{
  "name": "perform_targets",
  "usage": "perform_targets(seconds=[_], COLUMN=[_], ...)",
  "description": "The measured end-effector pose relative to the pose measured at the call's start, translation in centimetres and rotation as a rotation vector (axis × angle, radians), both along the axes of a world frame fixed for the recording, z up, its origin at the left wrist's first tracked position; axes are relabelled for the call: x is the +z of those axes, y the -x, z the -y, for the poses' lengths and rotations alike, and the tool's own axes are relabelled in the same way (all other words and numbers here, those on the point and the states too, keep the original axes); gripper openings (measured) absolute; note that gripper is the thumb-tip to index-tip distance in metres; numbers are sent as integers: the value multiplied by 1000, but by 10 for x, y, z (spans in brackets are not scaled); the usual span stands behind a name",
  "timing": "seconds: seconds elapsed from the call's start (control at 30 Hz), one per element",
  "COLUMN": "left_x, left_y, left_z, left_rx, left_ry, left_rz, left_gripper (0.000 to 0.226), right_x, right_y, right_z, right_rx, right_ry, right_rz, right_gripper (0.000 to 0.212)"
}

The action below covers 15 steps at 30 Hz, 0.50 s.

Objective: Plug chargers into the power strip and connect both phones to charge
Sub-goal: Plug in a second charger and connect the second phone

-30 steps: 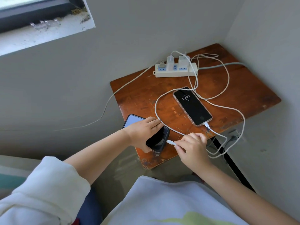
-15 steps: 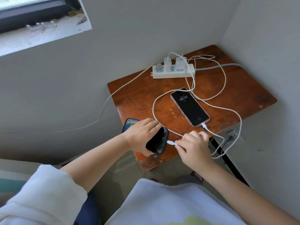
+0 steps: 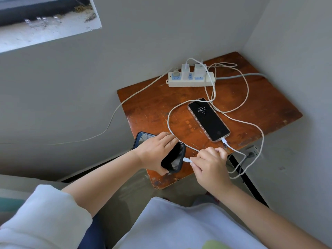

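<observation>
Head view: left hand (image 3: pixel 156 152) clenched around dark phone (image 3: pixel 173 159), right hand (image 3: pixel 209 163) pinching cable plug (image 3: pixel 186 160) beside it.

A single head-worn wide-angle view looks forward and steeply down into a room corner. The wooden table (image 3: pixel 265 105) sits right of centre, fairly near; the left hand (image 3: pixel 156 151) and right hand (image 3: pixel 210 166) reach in from below. A window ledge (image 3: pixel 45 31) fills the upper left.

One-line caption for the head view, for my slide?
Left hand steadies dark phone; right hand brings cable plug to its port.
</observation>
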<state>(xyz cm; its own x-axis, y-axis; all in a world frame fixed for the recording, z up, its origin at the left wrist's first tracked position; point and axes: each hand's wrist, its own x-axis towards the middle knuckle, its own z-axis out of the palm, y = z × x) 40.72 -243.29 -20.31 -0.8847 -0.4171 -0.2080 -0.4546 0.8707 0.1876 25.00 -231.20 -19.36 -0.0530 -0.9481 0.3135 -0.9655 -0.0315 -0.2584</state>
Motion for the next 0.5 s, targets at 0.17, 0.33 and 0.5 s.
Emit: perform_targets(seconds=[0.17, 0.33, 0.5], left_x=[1, 0, 3], left_y=[-2, -5, 4], left_z=[1, 5, 16], left_rx=[-52, -92, -228], left_ry=[-1, 4, 85], left_rz=[53, 111, 199], left_gripper=[87, 85, 85], right_x=[-7, -14, -23], right_y=[-7, -14, -18], right_z=[-4, -4, -2], right_rx=[43, 18, -46], right_ry=[-9, -50, -149], right_rz=[18, 75, 204], right_gripper=[16, 18, 20])
